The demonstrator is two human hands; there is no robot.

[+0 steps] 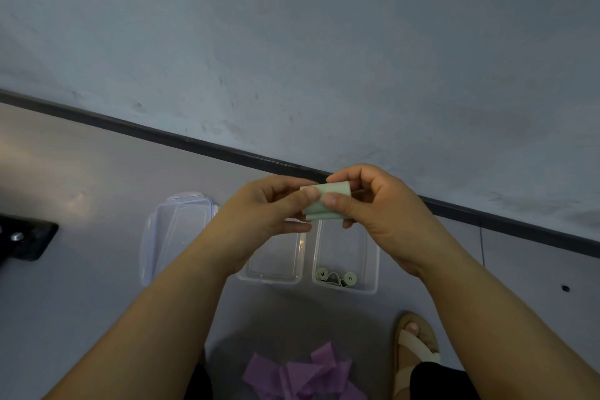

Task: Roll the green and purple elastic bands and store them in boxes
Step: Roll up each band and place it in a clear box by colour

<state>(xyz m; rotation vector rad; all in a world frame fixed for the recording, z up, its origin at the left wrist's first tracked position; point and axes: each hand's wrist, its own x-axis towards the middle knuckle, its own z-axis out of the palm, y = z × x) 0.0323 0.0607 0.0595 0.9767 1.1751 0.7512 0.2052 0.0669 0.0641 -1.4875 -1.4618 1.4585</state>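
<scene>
the left hand (259, 208) and right hand (373, 204), pinching a green band (328, 201), hang over the far ends of two open boxes. the left box (269, 279) shows bare bottom; rolled bands (336, 277) sit at the near end of the right box (373, 256). a lid (175, 230) lies just left. purple bands (305, 373) and a sandalled foot (417, 347) crowd the near floor.

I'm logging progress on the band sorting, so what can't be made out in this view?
Head view only:
- Purple bands: pile cut off by the bottom edge, count unclear.
- Middle box: far end hidden behind the left hand.
- Right box: far end hidden behind the right hand and the green band.
- Dark object: cut by the left edge, unidentifiable.
</scene>
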